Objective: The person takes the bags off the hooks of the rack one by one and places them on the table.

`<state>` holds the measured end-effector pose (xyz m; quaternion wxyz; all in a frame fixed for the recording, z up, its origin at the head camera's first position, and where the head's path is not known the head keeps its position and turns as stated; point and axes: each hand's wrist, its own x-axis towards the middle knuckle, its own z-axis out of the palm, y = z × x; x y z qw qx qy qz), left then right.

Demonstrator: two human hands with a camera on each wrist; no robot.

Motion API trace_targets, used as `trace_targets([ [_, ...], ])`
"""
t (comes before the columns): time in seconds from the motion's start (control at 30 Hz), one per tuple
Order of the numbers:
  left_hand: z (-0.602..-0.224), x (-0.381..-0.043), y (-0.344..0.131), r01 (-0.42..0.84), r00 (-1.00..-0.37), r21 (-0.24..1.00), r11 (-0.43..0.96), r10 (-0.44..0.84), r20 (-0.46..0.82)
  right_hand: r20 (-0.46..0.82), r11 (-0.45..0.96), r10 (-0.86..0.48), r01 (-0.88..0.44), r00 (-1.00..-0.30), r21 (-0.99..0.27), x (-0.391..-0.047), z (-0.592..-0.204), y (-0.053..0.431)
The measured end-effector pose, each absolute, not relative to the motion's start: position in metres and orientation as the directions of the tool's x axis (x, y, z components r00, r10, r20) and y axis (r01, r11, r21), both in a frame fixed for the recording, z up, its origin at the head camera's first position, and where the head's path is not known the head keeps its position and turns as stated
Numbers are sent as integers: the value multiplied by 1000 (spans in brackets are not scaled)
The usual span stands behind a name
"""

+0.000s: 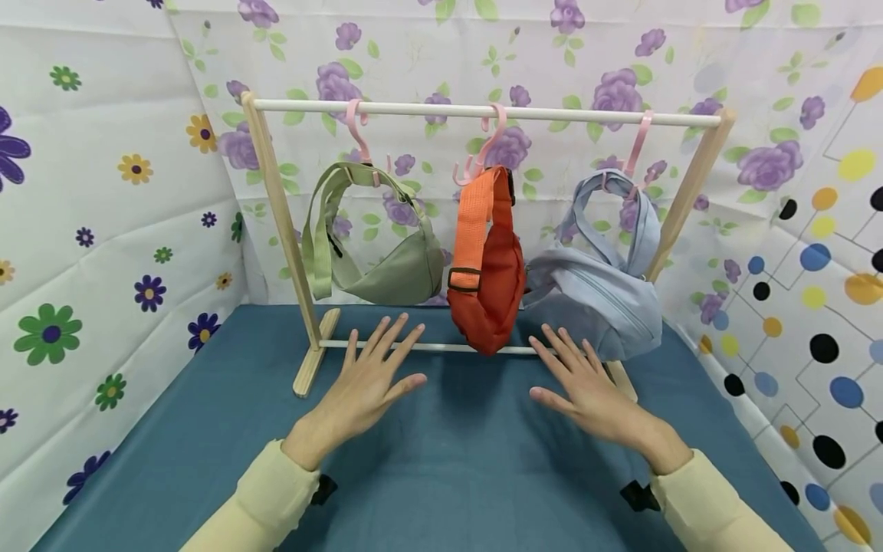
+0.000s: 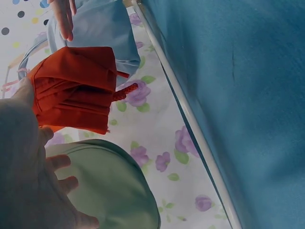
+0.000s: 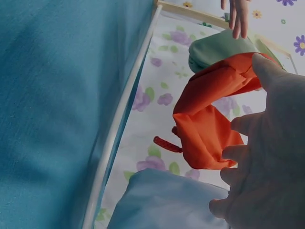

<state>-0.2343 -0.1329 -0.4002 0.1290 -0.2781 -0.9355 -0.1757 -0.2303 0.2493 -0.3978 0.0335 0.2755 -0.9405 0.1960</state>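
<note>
Three waist bags hang by pink hooks from a small rack in the head view. The green waist bag [image 1: 407,264] is on the left, the orange-red waist bag [image 1: 491,284] in the middle, and the light blue waist bag [image 1: 600,295] on the right. My left hand [image 1: 366,383], fingers spread and straight, hovers in front of the rack below the green bag. Palm down and holding nothing, my right hand [image 1: 586,387] is spread in front of the blue bag's lower side. In the left wrist view the orange-red bag [image 2: 78,88] shows its underside beyond the thumb.
The rack has a white top rail [image 1: 428,110], wooden legs [image 1: 276,207] and a low white crossbar [image 1: 441,348]. A pink hook [image 1: 357,130] carries the green bag. Blue cloth [image 1: 469,475] covers the table, with patterned sheets [image 1: 124,253] around the sides and back.
</note>
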Motion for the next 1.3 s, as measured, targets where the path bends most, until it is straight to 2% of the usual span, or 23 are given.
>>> trace_targets([
  [0.4, -390, -238, -127, 588, -782, 247, 770, 463, 417, 219, 780, -499, -545, -838, -307, -232, -387, 251],
  [0.77, -372, -240, -110, 653, -704, 232, 721, 465, 536, 268, 761, -484, -552, -833, -340, -234, -369, 260],
  [1.3, -352, -236, -84, 710, -634, 206, 674, 483, 605, 335, 745, -475, -574, -814, -340, -235, -347, 270],
])
